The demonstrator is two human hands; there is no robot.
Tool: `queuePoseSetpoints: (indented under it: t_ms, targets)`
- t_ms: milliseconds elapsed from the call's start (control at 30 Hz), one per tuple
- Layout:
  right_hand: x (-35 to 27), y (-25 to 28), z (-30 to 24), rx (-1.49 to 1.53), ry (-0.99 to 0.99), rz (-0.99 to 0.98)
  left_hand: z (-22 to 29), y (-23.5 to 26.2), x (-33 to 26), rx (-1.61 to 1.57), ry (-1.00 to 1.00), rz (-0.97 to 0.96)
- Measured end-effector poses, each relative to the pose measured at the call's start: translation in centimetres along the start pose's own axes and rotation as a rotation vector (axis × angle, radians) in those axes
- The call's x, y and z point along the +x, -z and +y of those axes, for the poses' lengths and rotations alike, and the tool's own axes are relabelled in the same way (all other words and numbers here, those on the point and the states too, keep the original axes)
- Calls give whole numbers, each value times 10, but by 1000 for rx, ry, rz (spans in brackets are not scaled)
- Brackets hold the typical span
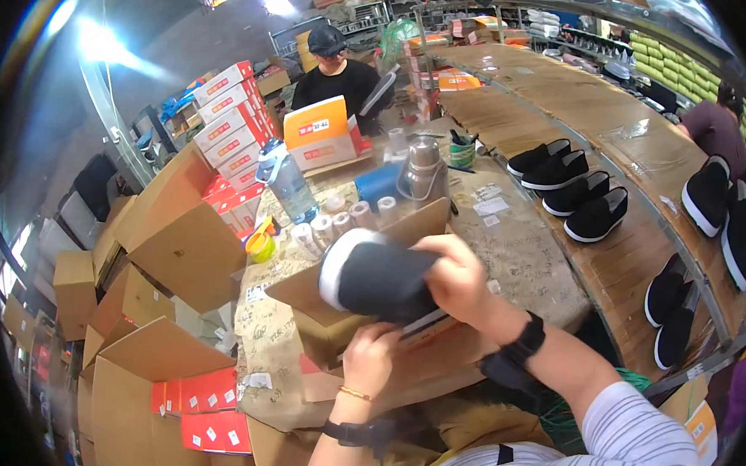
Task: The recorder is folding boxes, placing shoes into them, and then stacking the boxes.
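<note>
A black cloth shoe with a white sole, blurred by motion, is held over an open cardboard box on the worktable. At its right end my right hand is closed around the shoe. My left hand is below, its fingers curled against the shoe's lower edge; their tips are partly hidden. Whether a second shoe lies behind the first, I cannot tell. The inside of the box is mostly hidden by the shoe and my hands.
Paper rolls, a blue water jug and a metal flask stand behind the box. Black shoes line the rack at right. Large cartons and stacked shoe boxes crowd the left. A person works opposite.
</note>
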State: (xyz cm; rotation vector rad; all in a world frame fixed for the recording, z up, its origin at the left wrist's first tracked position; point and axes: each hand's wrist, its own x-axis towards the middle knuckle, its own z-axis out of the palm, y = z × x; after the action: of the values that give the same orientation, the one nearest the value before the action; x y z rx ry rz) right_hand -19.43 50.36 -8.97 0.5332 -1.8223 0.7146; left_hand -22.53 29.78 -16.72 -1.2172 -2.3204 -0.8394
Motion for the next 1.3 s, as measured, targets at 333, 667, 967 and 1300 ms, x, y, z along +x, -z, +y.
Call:
queuePoseSetpoints:
  t_ms: [333, 667, 967, 1300]
  targets:
    - [-48, 28, 89, -219, -503, -72, -99, 68, 4, 31, 314, 274]
    - [-102, -19, 108, 244, -1134, -208, -104, 16, -32, -210, 552, 474]
    - [1, 12, 56, -45, -106, -1224, -73, 77, 17, 108, 258, -603]
    - [-2, -11, 68, -5, -199, -1329, -54, 62, 30, 218, 318, -755]
